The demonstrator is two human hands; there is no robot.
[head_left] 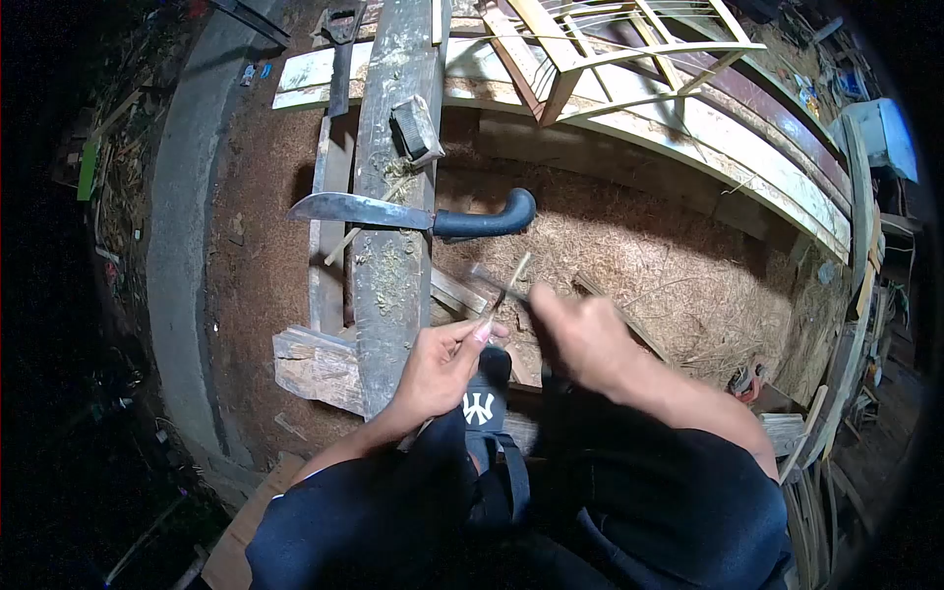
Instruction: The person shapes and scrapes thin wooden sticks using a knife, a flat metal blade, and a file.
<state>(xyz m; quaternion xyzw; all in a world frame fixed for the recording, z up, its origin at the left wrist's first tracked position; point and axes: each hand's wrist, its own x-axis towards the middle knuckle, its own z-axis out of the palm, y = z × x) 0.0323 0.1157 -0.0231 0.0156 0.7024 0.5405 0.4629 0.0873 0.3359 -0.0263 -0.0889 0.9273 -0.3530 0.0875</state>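
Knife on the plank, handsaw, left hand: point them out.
Knife [405,216]: head view, on the rear of its blade.
Handsaw [341,69]: head view, on its blade.
Left hand [439,377]: head view, on the back of it.

Brightly lit, shavings-strewn ground [649,270] lies near a grey strip [182,246].

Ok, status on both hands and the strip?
Left hand pinching thin strip. Right hand blurred, gripping slim tool. Large knife across plank, clear of hands.
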